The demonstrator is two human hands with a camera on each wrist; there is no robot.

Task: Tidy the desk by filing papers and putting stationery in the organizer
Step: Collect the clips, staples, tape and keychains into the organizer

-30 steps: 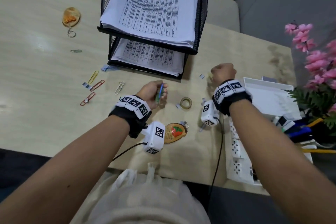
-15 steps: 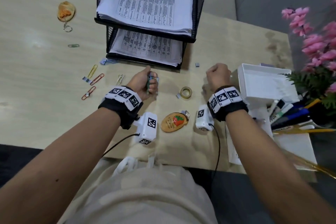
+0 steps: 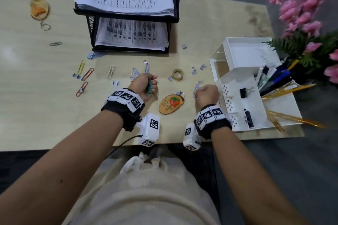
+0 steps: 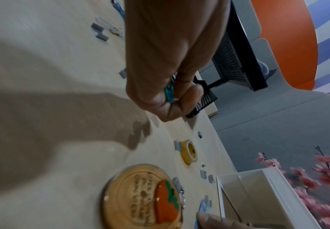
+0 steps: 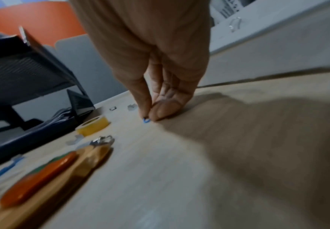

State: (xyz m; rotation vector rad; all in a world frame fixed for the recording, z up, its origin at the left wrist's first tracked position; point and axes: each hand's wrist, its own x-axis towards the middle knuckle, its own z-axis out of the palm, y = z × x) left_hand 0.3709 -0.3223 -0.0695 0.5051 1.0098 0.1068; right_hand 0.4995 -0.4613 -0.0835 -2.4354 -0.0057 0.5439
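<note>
1. My right hand (image 3: 207, 95), low at centre right of the head view, is pinching one end of a blue wire paper clip (image 5: 146, 120) between thumb and forefinger, flat on the pale wooden worktop (image 3: 45, 115).
2. My left hand (image 3: 144, 86), mid-frame, is curling its fingers round a small bunch of green and blue paper clips (image 4: 169, 91).
3. I should be lifting the clip's edge cleanly before carrying it right to the white plastic organizer (image 3: 236, 71); pinching too shallowly risks dropping it.
</note>
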